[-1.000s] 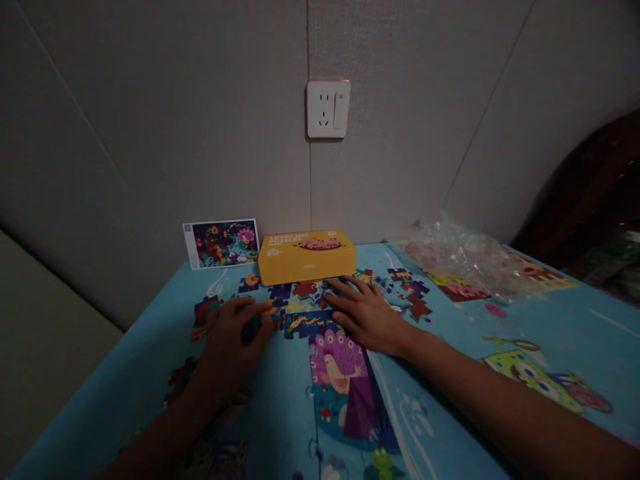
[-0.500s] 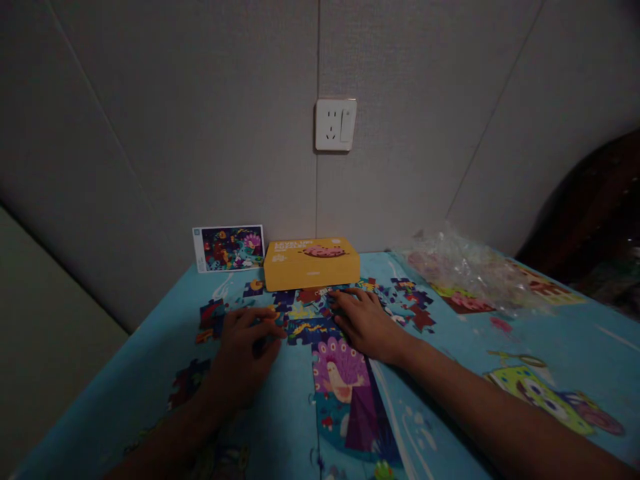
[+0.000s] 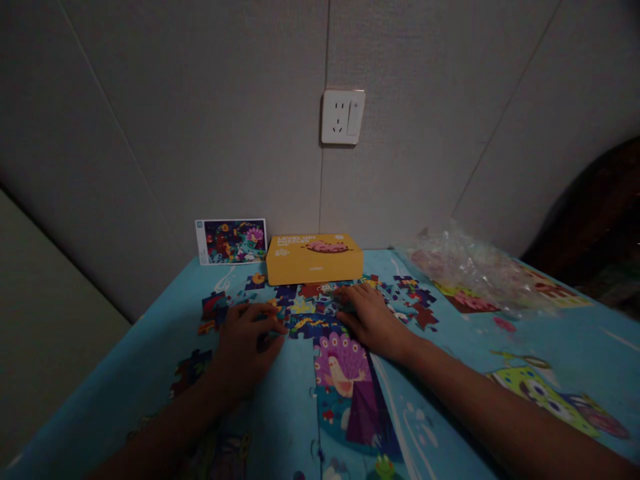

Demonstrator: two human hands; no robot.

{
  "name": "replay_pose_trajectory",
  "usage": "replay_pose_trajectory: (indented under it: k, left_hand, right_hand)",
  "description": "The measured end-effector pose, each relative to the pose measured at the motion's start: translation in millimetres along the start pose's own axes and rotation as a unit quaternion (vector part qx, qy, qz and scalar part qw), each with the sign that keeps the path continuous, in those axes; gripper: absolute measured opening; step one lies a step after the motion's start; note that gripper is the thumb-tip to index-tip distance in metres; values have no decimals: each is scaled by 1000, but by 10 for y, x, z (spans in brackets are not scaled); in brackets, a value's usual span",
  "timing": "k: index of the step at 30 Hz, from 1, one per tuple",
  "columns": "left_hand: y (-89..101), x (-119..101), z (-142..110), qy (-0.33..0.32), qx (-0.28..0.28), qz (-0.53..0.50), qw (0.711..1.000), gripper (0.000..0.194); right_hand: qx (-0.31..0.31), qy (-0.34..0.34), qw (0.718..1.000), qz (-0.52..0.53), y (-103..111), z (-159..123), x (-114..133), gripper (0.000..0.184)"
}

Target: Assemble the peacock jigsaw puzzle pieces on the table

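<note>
My left hand (image 3: 250, 340) hovers low at the left of the loose pieces, its thumb and index tips close together; whether a piece sits between them is too dark to see. My right hand (image 3: 367, 317) lies over the loose puzzle pieces (image 3: 305, 307), fingers stretched forward and thumb apart, touching pieces under the fingertips. Between the wrists runs a joined strip of puzzle (image 3: 343, 393) with a pink-purple peacock. Directly above it is a joined dark blue section (image 3: 313, 325). More pieces (image 3: 420, 307) are scattered to the right of my right hand, and a cluster (image 3: 213, 310) beside my left.
A yellow puzzle box (image 3: 315, 263) stands against the wall, beside a picture card (image 3: 233, 241) leaning upright. Clear plastic wrapping (image 3: 475, 267) lies at the back right over printed cards. A blue cartoon tablecloth (image 3: 450, 373) covers the table. A socket (image 3: 343, 117) is on the wall.
The view has shifted slightly, so the wall and socket sit a little higher and to the right. Both hands stay almost in place over the pieces.
</note>
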State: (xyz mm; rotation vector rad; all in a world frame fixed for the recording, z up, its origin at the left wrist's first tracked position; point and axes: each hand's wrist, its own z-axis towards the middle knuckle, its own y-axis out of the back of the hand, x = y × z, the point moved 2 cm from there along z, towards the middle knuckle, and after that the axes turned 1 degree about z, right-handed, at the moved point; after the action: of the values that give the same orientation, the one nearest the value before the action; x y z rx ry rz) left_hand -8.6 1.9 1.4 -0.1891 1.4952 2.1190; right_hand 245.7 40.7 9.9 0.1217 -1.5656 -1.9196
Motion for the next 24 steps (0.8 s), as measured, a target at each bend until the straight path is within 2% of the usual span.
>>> replay_pose_trajectory:
  k: [6,12,15,24]
  left_hand:
    - [-10,34,5,1,9,7,1000,18]
    - [1,28,8,-2,10,-7,1000,18]
    - [-8,39,1,-3,1,5,1000,20]
    - [-19,62,-3,-12,16,11,1000,22]
  right_hand:
    - [-13,-19,1000,-5,-23,1,-81,28]
    - [-84,-155,982,-69,143,2,-422,29]
    - [-84,-191,973,-96,184,-23,-468,31]
    - [-8,-132,986,-99,75,-17,-309,32]
